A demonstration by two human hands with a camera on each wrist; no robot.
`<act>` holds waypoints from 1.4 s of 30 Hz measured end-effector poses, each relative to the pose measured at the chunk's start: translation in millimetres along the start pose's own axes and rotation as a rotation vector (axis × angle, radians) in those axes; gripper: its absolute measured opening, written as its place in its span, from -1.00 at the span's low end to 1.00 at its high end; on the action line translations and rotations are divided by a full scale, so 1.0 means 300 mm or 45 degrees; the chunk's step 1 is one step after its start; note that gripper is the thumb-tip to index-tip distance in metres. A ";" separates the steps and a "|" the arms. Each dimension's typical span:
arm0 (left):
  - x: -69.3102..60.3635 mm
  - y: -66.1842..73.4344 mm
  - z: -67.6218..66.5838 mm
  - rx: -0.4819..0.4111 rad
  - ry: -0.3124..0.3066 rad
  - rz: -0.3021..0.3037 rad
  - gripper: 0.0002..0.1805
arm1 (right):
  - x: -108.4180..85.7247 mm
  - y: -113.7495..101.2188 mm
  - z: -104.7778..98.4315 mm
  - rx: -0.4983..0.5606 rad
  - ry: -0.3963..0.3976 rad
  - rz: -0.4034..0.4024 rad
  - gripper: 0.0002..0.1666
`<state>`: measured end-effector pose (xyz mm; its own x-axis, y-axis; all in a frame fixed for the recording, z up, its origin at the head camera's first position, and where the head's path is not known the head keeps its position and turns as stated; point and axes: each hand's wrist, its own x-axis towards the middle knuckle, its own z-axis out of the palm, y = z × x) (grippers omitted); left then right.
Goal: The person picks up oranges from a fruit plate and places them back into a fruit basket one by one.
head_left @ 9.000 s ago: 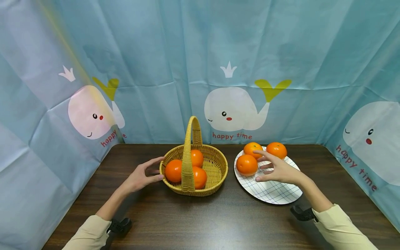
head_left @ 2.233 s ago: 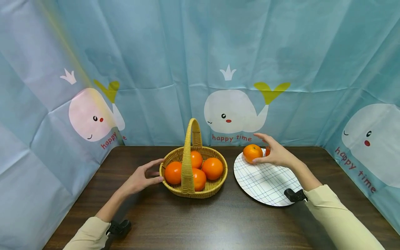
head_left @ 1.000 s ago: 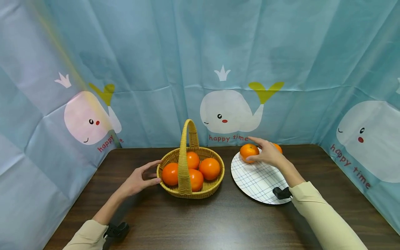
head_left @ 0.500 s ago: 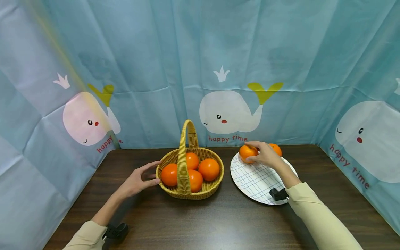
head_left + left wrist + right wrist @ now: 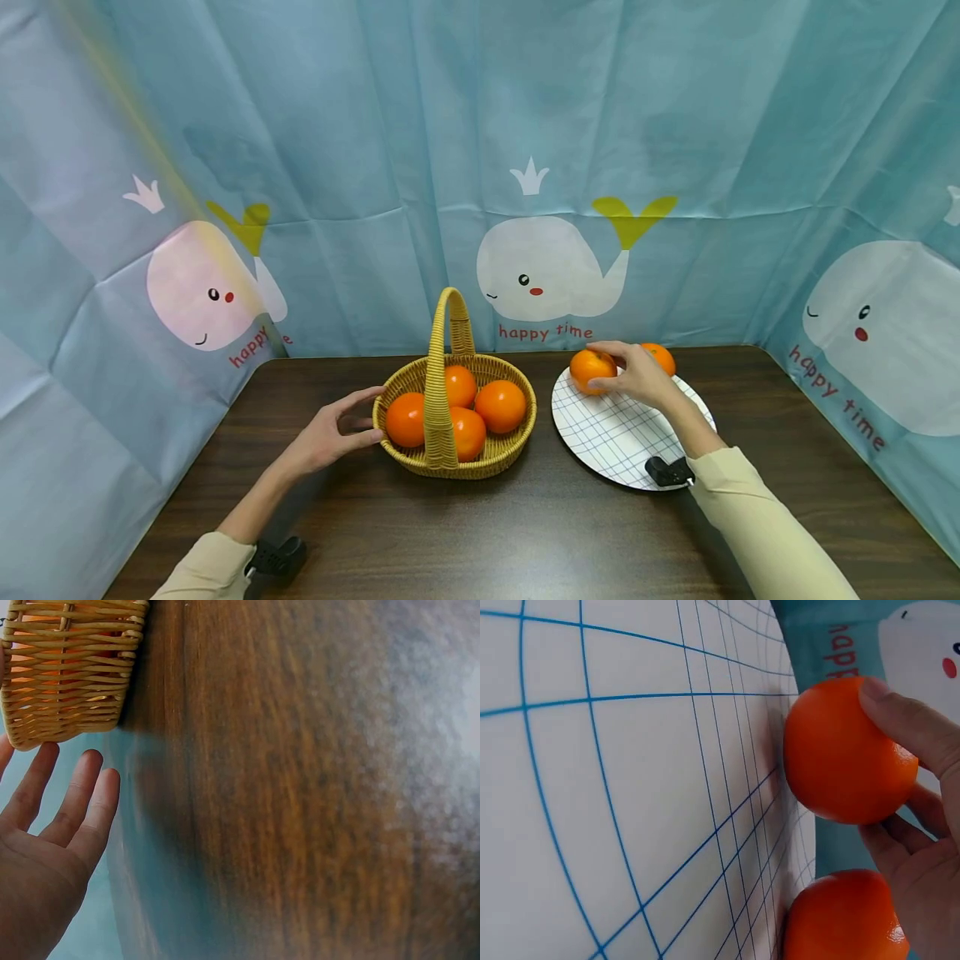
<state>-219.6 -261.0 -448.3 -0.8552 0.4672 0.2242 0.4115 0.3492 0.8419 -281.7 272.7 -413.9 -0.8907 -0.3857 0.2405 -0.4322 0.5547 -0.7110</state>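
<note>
A yellow wicker basket [image 5: 480, 471] with a tall handle holds several orange round fruits [image 5: 501, 407]. At its left rim the left hand [image 5: 322, 437] touches it with thumb and fingertips, fingers fairly straight; the left wrist view shows fingertips at the basket wall [image 5: 67, 690]. On the round white plate with blue grid lines [image 5: 622, 446], the right hand [image 5: 645, 379] pinches an orange fruit [image 5: 592, 372] at the back left. In the right wrist view, thumb and fingers lie round that fruit [image 5: 847, 754]. Another fruit [image 5: 660, 359] is behind the right hand, partly hidden.
A dark wooden table [image 5: 480, 542] carries basket and plate, with the plate right of the basket. A blue curtain [image 5: 360, 275] with whale prints hangs behind and on both sides. Black wrist devices [image 5: 277, 557] are on both arms.
Since the earliest frame, a fourth fruit has come into the basket and one has left the plate. The right hand has closed its fingers round the back-left fruit. The left hand stays at the basket.
</note>
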 end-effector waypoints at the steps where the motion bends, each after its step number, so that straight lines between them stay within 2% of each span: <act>1: -0.001 0.000 0.000 0.001 0.001 0.000 -0.29 | -0.002 -0.001 0.000 0.014 0.002 0.007 -0.20; 9: -0.005 0.002 0.003 -0.007 0.000 -0.010 -0.29 | -0.019 -0.016 -0.008 0.105 0.036 0.040 -0.22; 22: 0.001 0.003 0.010 -0.017 0.007 -0.013 -0.29 | -0.025 -0.047 -0.004 0.253 0.056 -0.005 -0.27; 34: 0.000 0.002 0.007 -0.020 0.005 -0.013 -0.29 | 0.008 -0.123 0.024 0.339 0.018 -0.118 -0.27; 42: -0.002 0.003 0.007 -0.038 0.004 -0.010 -0.29 | 0.036 -0.165 0.047 0.348 0.010 -0.180 -0.26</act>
<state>-218.1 -259.2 -448.8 -0.8595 0.4621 0.2186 0.3948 0.3285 0.8580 -268.0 230.6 -385.4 -0.8261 -0.4387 0.3537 -0.4986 0.2767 -0.8215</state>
